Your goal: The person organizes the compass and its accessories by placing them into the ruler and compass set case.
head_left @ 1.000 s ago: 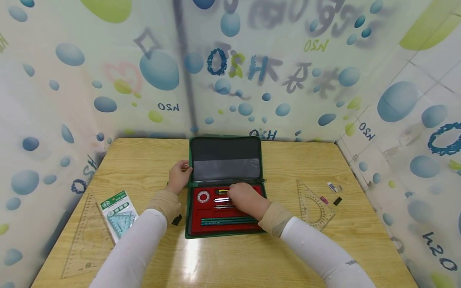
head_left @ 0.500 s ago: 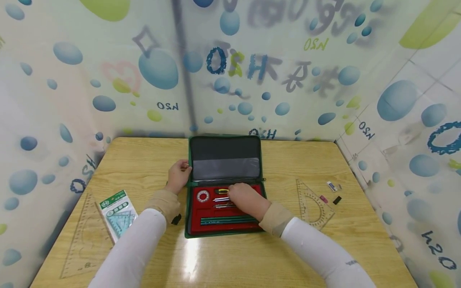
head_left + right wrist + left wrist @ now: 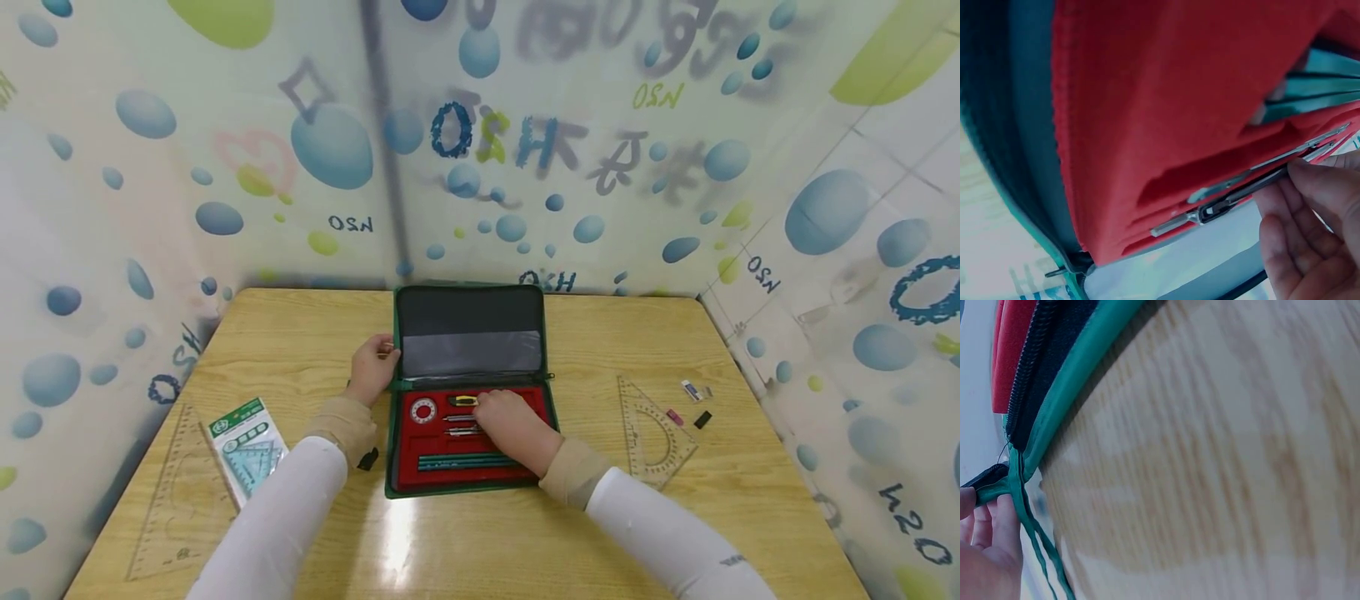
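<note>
A slim metal tool point(image 3: 1213, 209) lies along the red tray point(image 3: 408, 477) of the open case point(image 3: 472, 310), pinched between the right hand's point(image 3: 517, 427) thumb and fingers; whether it is clear of its slot I cannot tell. That hand hides the tray's right part from the head view. The left hand point(image 3: 373, 369) pinches the case's left edge near the hinge. Around the tool sit a yellow-black cutter point(image 3: 462, 401), a white ring point(image 3: 423, 410) and green pencils point(image 3: 457, 462). To the right lie a clear triangle point(image 3: 680, 450), an eraser point(image 3: 691, 390) and a black block point(image 3: 702, 419); to the left, a packet point(image 3: 247, 446), partly behind the left sleeve point(image 3: 288, 500), overlaps a larger triangle point(image 3: 187, 492).
</note>
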The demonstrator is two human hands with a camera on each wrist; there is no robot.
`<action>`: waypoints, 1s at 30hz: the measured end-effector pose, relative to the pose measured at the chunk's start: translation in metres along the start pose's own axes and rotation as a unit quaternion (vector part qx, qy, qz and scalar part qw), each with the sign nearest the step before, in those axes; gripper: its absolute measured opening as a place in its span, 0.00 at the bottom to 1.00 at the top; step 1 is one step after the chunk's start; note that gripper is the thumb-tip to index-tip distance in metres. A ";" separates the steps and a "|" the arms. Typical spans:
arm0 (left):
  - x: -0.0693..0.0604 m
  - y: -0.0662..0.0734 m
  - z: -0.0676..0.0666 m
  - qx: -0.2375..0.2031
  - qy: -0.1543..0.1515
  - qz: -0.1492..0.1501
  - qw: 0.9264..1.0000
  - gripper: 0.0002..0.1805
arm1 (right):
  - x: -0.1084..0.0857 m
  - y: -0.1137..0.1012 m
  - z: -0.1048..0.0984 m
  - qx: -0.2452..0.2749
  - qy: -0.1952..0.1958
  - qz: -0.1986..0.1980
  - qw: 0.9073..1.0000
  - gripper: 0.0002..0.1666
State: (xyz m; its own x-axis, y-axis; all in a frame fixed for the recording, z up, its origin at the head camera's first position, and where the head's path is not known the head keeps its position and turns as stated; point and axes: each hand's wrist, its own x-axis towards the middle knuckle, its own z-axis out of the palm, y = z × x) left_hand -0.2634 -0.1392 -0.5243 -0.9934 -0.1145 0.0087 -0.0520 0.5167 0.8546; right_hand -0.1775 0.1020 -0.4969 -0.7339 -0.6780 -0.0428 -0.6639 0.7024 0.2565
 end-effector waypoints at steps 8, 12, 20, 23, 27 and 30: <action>0.000 -0.001 0.001 0.003 0.003 -0.004 1.000 0.17 | 0.001 0.002 0.000 0.040 0.016 0.016 0.999 0.05; 0.000 0.000 0.001 -0.004 0.004 -0.005 1.000 0.17 | 0.000 0.000 -0.001 0.044 0.006 0.017 0.999 0.04; 0.001 -0.002 0.001 -0.002 0.005 -0.002 1.000 0.17 | 0.002 0.001 -0.001 0.060 0.012 0.024 0.998 0.06; 0.001 -0.002 0.001 0.000 0.006 -0.001 1.000 0.17 | 0.004 0.003 0.000 0.084 0.014 0.038 0.996 0.09; 0.001 -0.002 0.001 0.002 0.007 0.002 1.000 0.17 | 0.007 0.008 0.003 0.131 0.015 0.058 0.990 0.11; 0.000 -0.001 0.001 0.001 0.004 -0.002 1.000 0.17 | 0.008 0.012 0.003 0.177 -0.004 0.069 0.982 0.11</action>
State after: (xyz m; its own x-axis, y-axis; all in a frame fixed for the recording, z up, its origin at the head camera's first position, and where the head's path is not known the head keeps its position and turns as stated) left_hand -0.2639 -0.1387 -0.5262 -0.9924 -0.1230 0.0095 -0.0560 0.5179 0.8536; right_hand -0.1920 0.1055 -0.4975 -0.8207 -0.5700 -0.0394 -0.5652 0.8199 -0.0908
